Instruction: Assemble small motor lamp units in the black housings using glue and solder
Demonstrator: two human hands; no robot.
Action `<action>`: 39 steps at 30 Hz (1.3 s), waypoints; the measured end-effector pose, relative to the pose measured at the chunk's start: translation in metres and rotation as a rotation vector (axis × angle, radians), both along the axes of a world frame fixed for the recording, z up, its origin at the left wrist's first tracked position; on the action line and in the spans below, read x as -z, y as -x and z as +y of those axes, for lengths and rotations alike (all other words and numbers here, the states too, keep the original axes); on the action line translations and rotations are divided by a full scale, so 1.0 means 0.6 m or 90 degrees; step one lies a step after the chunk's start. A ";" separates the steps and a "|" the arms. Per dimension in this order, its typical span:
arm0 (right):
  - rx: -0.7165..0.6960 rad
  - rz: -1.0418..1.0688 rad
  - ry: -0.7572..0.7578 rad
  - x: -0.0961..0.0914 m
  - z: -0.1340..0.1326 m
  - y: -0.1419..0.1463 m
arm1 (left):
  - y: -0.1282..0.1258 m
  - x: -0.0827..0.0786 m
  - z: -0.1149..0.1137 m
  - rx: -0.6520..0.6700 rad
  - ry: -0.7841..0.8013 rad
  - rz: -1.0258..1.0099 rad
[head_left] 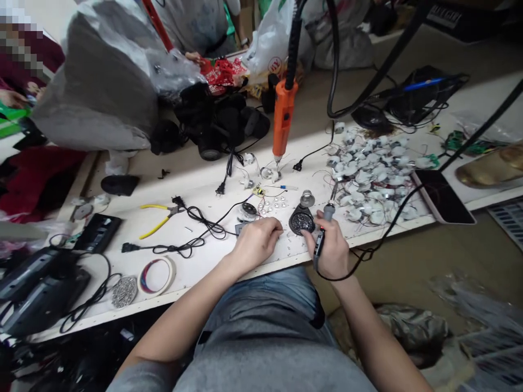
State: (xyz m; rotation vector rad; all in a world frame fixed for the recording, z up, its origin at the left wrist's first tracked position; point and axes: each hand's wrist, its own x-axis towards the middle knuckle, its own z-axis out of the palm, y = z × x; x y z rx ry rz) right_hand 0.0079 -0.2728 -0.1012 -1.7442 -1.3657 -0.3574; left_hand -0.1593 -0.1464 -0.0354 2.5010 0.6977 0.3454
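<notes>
My right hand [334, 251] is wrapped round a soldering iron [328, 212], its metal tip pointing up and away from me. A small red light shows on the handle. Just left of it on the bench sits a round black soldering iron stand [301, 221] with a metal coil [307, 198]. My left hand [260, 238] is closed in a pinch, with the end of a thin wire sticking out at the fingertips. Beside that hand lie a small round motor-like part [247, 211], a small yellow circuit board [259, 191] and several small silvery pieces [277, 203].
An orange electric screwdriver [284, 117] hangs above the bench. White motor parts [371, 177] are heaped at right, beside a phone [443, 196]. At left lie yellow-handled pliers [157, 220], plug cords [200, 223], a tape roll [157, 276] and screws [125, 291]. Other people stand across the bench.
</notes>
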 end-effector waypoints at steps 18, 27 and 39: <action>-0.078 0.115 0.002 -0.061 -0.093 -0.002 | -0.077 0.009 -0.016 -0.036 0.069 0.138; -0.125 0.183 -0.008 -0.050 -0.121 0.028 | -0.096 0.002 -0.002 -0.059 0.094 0.189; -0.139 0.119 0.003 -0.054 -0.117 0.025 | -0.099 0.006 0.002 -0.042 0.078 0.214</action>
